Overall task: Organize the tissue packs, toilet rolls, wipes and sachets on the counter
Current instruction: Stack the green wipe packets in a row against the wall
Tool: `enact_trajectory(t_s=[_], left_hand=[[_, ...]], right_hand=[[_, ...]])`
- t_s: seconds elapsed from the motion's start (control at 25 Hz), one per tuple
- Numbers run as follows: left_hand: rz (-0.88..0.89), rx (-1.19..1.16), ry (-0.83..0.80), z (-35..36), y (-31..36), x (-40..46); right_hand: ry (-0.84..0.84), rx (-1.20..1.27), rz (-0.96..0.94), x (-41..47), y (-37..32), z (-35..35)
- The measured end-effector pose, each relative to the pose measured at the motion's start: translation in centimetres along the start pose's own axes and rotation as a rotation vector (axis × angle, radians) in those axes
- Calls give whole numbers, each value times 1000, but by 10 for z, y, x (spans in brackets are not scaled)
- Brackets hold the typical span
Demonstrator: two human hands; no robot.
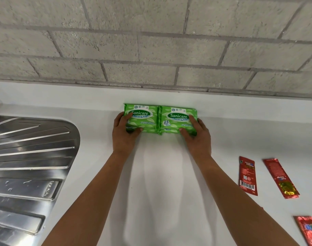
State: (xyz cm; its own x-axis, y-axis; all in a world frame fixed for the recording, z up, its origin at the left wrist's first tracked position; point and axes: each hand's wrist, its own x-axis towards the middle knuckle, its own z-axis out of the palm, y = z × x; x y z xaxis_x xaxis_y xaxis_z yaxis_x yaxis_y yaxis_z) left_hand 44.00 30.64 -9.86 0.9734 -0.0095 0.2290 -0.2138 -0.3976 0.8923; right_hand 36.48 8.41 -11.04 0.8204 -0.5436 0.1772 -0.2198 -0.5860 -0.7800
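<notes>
Squaring the wipes against the back wall

On the white tabletop (160,174), two green wipes packs sit side by side at twelve o'clock; the left hand (124,134) grips the left pack (142,115), the right hand (197,134) the right pack (176,119) (thumbs along the near edges). Best pushed evenly, seams touching, edges flush. Red sachets (248,175) wait at four o'clock.

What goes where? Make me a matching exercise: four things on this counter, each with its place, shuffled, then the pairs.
Things:
1. wipes packs
2. draining board
3. barcode sachet
4. left hand

Places:
A. far left, set into the counter
B. on the left pack's end
C. at the back by the wall, side by side
D. right of the arms, lying flat

Pairs: 1-C, 2-A, 3-D, 4-B
</notes>
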Motion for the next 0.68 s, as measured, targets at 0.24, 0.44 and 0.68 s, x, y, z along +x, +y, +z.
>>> enact_trajectory(t_s=[0.24, 0.44, 0.68], left_hand=[[-126, -275, 103, -3, 5, -1], [-322, -599, 347, -4, 3, 4], [-302, -577, 354, -2, 1, 5]], right_hand=[[18, -23, -13, 0, 1, 1], [27, -9, -6, -2, -1, 0], [18, -11, -2, -2, -2, 0]])
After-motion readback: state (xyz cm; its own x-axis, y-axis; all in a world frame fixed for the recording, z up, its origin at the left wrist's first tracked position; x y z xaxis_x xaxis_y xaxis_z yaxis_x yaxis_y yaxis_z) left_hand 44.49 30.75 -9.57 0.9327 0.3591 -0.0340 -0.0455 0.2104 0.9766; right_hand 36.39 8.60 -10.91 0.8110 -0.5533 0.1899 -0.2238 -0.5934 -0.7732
